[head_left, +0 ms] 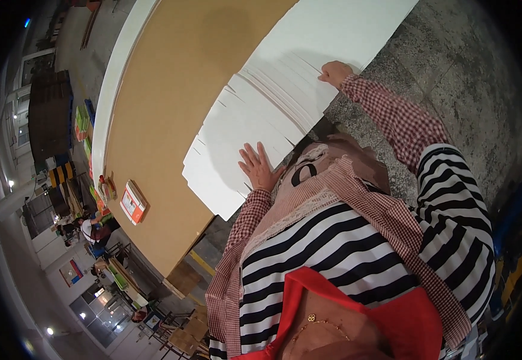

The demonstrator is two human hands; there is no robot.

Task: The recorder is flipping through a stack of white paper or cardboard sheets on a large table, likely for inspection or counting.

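Observation:
My left hand (258, 169) lies flat with fingers spread on a stack of white paper sheets (213, 162) at the near edge of a brown-topped table (165, 102). In the middle, the sheets are fanned out, with many thin overlapping edges showing. Farther right, my right hand (336, 73) is closed, its fingers curled against the large white sheet (333, 30) near its outer edge. Whether a sheet is pinched in those fingers is hidden.
A small orange and white box (133, 203) rests on the table's left part, with a small reddish object (106, 188) beside it. A white rim (120, 66) runs along the far side. Speckled grey floor (447, 78) lies at right. Other people (93, 231) and workbenches are at far left.

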